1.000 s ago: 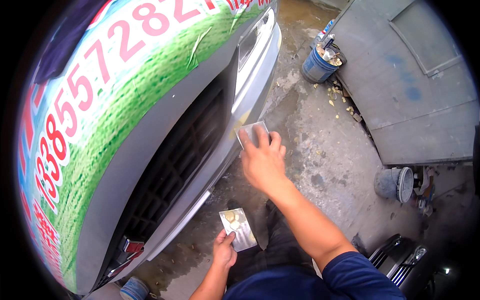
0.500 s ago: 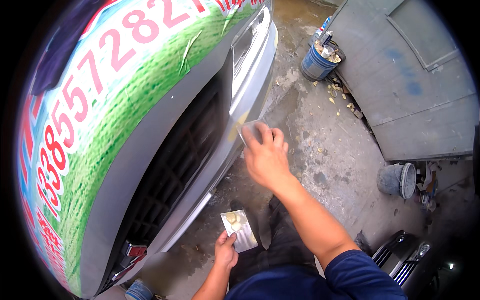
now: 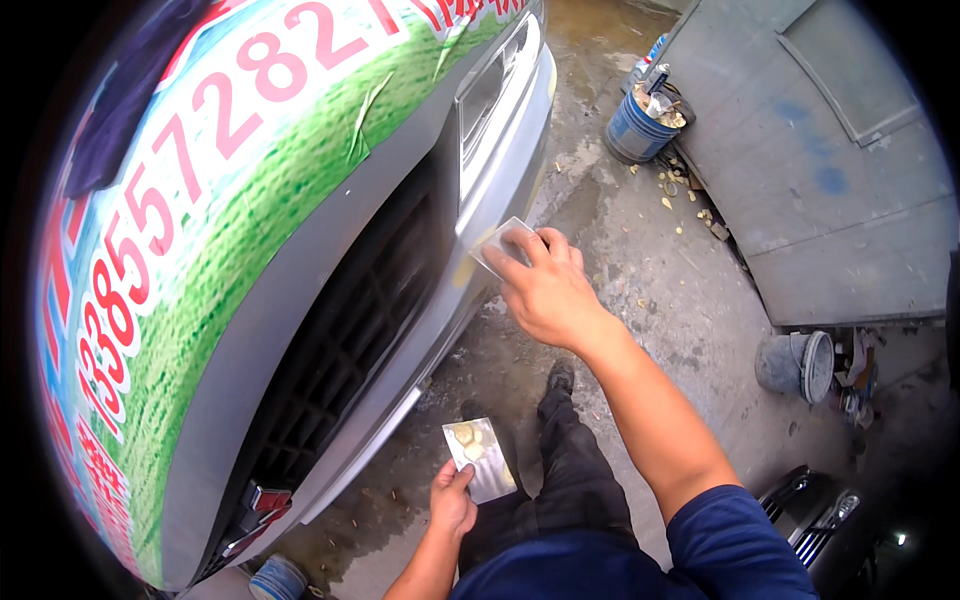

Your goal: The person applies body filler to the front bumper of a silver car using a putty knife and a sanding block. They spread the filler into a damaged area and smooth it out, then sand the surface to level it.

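Note:
My right hand [image 3: 556,296] pinches a thin, clear, flat putty spreader [image 3: 512,240] between thumb and fingers. The spreader is at the corner of a van's light grey bumper [image 3: 505,200], below the headlight; whether its edge touches the surface I cannot tell. A pale yellowish patch [image 3: 465,270] shows on the bumper beside it. Low in front of my body, my left hand [image 3: 453,503] grips a small white mixing board [image 3: 490,487] by its edge, thumb on top. Yellowish dabs of putty [image 3: 470,440] lie on that board.
The van's dark grille [image 3: 350,330] and a green printed cover [image 3: 250,240] fill the left. A blue bucket of scraps [image 3: 640,128] stands beside a grey metal panel [image 3: 830,170]. Farther right are a grey pail [image 3: 790,365] and a dark car part [image 3: 810,515].
My right hand has shifted right and slightly up with the spreader, which now shows more of its face. The left hand and board have barely moved. My right foot has come into view.

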A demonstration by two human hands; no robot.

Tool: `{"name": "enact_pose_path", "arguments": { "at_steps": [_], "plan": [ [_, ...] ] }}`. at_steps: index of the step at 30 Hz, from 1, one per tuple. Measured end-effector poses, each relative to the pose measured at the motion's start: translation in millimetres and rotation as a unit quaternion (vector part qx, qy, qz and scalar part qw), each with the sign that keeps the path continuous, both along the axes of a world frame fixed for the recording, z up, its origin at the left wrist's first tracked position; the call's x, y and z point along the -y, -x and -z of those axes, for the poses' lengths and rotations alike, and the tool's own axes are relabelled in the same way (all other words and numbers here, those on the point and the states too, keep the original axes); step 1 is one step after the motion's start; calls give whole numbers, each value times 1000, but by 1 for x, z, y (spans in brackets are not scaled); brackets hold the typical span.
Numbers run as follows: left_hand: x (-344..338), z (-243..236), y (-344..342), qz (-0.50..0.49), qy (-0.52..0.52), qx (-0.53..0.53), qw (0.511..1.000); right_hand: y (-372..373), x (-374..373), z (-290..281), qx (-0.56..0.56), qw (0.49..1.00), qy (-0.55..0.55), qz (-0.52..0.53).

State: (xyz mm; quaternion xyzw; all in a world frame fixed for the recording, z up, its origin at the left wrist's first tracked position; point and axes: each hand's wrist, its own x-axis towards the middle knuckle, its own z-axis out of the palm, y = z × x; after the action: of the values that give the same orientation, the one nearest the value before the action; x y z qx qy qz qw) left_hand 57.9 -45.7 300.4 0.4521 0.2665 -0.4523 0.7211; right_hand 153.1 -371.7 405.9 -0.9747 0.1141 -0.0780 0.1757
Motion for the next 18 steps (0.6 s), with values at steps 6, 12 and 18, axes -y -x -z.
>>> {"name": "enact_pose_path", "arguments": {
  "at_steps": [6,12,18],
  "plan": [
    [9,0,6,-3,-3,-4,1000,2,10,20,17,999,2,-39],
    [17,-1,8,-8,-7,-2,1000,0,23,11,35,998,-14,-52],
    [27,-5,10,-21,-11,4,1000,-2,31,26,38,998,7,-58]
  ]
}}
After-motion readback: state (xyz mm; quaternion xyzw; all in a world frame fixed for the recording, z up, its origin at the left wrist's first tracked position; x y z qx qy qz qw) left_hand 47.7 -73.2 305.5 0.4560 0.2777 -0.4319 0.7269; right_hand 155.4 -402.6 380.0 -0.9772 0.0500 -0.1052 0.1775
